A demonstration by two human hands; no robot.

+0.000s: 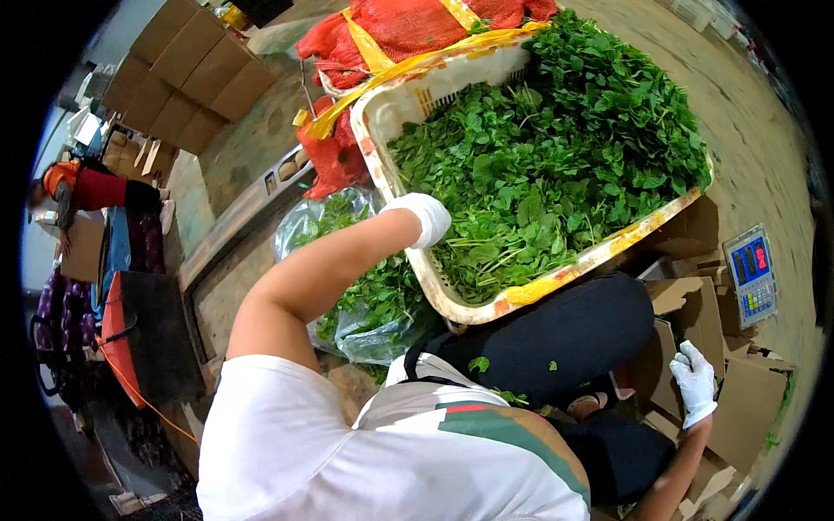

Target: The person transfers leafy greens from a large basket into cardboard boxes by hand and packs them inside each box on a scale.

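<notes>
White glove cloth covers both hands of the person working here. The left hand (424,220) lies at the near-left rim of a white slatted plastic crate (388,169), beside the leafy greens (530,165). Its fingers are out of sight, so I can't tell whether it is clenched on anything.

The greens fill the crate, heaped highest toward the far right corner, with pale stems showing along the near side. Over on the right, low down, the right hand (693,385) is just above or against some opened cardboard boxes (754,408). Its fingers are partly extended, and from where I stand I can't make out whether they grip a flap.

Beside the crate, on the left, a clear plastic bag (369,340) bulges with more greenery. Red mesh sacks (417,35) with yellow bands sit behind the crate. A few loose leaves (479,365) dot the black trousers (556,334), right under the crate's near edge. Past them, a digital scale display (751,273) glows with red digits. Far off to the left, a co-worker (91,187) in red is near a stack of brown cartons (187,74).
</notes>
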